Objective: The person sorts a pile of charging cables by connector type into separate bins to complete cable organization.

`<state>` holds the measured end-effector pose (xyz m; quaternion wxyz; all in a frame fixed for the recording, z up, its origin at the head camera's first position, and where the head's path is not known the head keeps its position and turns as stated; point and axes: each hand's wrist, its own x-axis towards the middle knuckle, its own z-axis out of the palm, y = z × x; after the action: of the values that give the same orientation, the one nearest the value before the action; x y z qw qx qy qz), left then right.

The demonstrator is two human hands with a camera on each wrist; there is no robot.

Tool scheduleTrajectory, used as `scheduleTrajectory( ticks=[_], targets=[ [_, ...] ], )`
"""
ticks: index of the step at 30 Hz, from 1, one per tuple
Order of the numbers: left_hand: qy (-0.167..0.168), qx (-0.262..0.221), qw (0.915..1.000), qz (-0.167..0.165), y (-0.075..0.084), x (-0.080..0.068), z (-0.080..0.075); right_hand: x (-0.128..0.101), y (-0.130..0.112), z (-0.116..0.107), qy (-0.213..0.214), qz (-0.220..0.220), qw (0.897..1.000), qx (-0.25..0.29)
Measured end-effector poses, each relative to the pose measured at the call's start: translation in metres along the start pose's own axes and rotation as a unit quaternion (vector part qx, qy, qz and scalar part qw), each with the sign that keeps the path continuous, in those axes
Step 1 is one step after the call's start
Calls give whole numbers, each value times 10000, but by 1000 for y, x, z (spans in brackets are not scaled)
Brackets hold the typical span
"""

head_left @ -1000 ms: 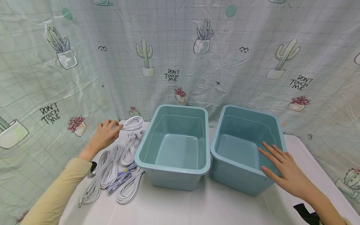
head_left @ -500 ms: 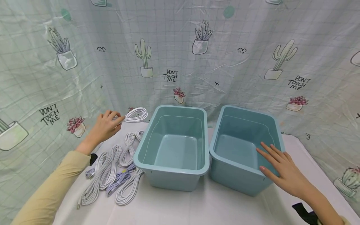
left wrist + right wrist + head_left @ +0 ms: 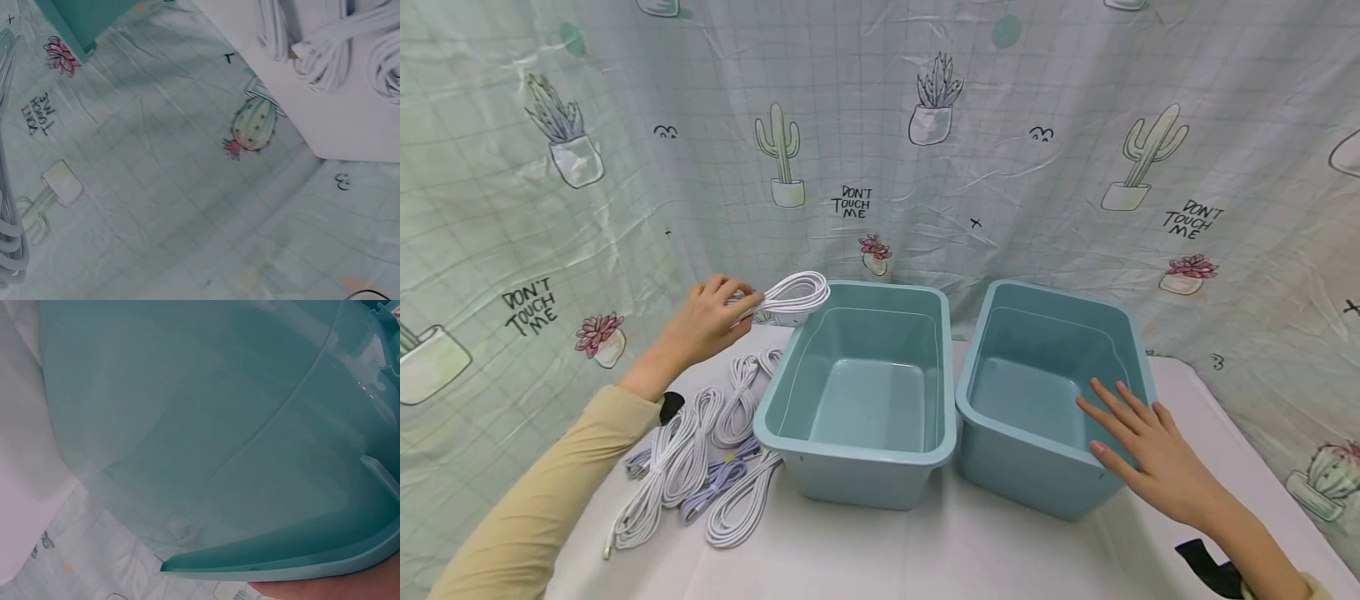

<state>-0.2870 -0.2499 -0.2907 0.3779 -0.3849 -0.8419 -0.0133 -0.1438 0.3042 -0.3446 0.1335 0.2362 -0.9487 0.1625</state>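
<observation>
My left hand [image 3: 711, 318] pinches one end of a coiled white cable [image 3: 797, 293], held up off the table. The loop reaches over the back left corner of the left blue-green tub [image 3: 861, 454]. In the left wrist view, part of this cable [image 3: 11, 250] shows along the left edge. Fingers spread, my right hand [image 3: 1161, 458] rests at the front right rim of the right tub [image 3: 1030, 475], with fingertips over its inside. Some of that hand [image 3: 325, 589] appears below the tub's rim [image 3: 300, 572] in the right wrist view.
Several coiled white cables [image 3: 685, 450] and lilac ones [image 3: 715, 487] lie on the white table [image 3: 880, 554], left of the left tub. The two tubs stand side by side with bare insides. A cactus-print curtain [image 3: 880, 150] hangs behind and at the sides.
My left hand has lifted the white cable from the back left of the table and carried it right to the left tub's corner. The right hand stays almost in place.
</observation>
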Motion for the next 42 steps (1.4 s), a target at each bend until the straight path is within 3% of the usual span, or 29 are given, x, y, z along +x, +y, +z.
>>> scheduleTrajectory(
  ticks=[11, 21, 42],
  targets=[
    [51, -143, 9992, 382, 22, 30, -6, -1, -1, 1, -168, -20, 9997, -199],
    [-73, -160, 9962, 855, 32, 54, -8, -2, 0, 0, -154, -29, 9996, -240],
    [-1131, -103, 9802, 1623, 58, 89, 15, -2, 2, 3, 51, -74, 9997, -216]
  ],
)
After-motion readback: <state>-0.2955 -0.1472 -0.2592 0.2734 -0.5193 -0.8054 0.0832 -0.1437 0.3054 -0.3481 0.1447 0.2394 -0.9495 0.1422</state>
